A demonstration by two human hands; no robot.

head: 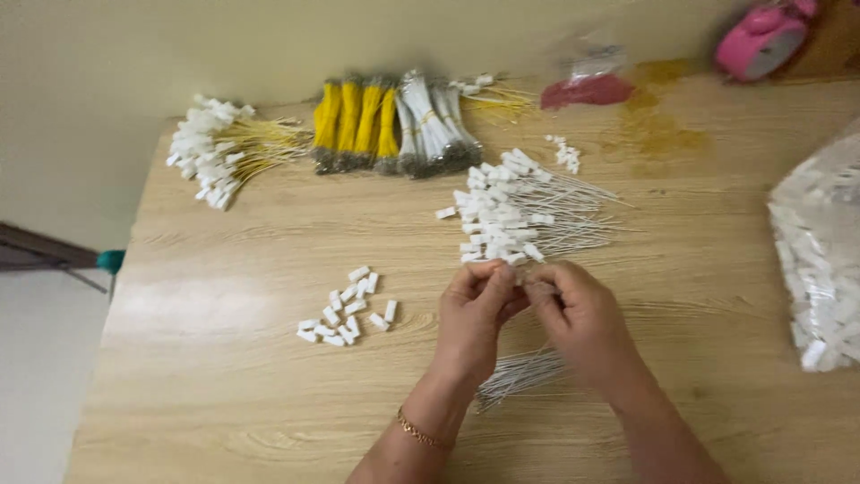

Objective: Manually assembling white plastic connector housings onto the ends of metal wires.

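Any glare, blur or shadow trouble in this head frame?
Head view: soft overall, fine wires by the hands smear together; pale glare patch on the table at left; bag at right washed out; both hands cast little shadow.

The light wood counter (224, 376) carries loose white plastic caps (348, 307); behind them lie yellow wire bundles (356, 121), right of them a capped white wire pile (520, 213).

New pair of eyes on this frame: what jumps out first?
Two hands meet at centre: the left hand and right hand pinch something small together over a bunch of white wires. Just behind them lies a heap of white wires with plugs. At the far edge of the wooden table sit bright yellow wire bundles, and loose white plugs lie left of the hands.
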